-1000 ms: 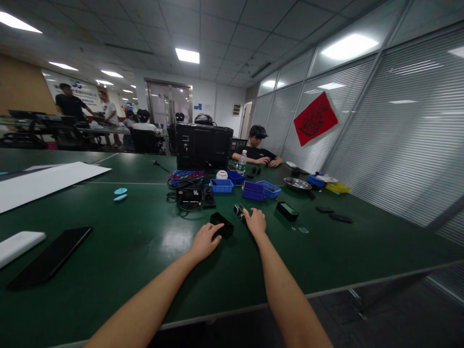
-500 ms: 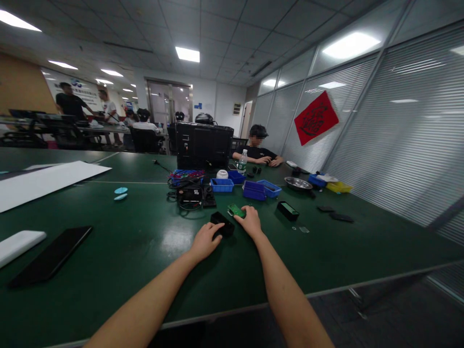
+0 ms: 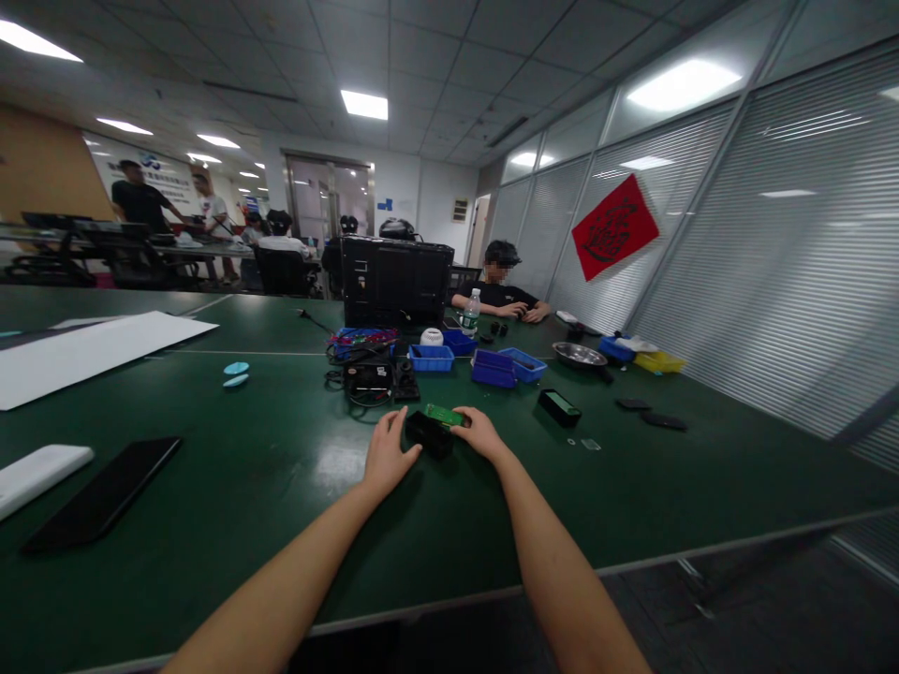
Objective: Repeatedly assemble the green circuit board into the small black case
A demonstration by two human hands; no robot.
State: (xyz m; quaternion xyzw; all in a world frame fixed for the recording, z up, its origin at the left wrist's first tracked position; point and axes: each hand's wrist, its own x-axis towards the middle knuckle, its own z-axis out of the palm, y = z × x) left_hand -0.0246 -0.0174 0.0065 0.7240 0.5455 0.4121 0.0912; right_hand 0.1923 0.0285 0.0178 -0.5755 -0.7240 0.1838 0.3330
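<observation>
A green circuit board (image 3: 444,416) is pinched at its right end by my right hand (image 3: 483,436). It sits tilted just above a small black case (image 3: 430,438), overlapping the case's far edge; whether the two touch, I cannot tell. My left hand (image 3: 389,457) is at the case's left end, fingers stretched and thumb apart. Its thumb tip lies by the near side, and contact with the case is unclear. To the right stands another black case (image 3: 559,408) with a green face on top.
A small ring (image 3: 571,442) and a clear piece (image 3: 591,445) lie right of my hands. Beyond are a black device with cables (image 3: 369,377), blue bins (image 3: 431,358), a bottle (image 3: 471,314) and a metal bowl (image 3: 580,356). Someone (image 3: 502,290) sits across the table.
My right hand has brought the circuit board left, over the black case's far edge. My left hand has drawn back from the case's top to its left end, fingers spreading.
</observation>
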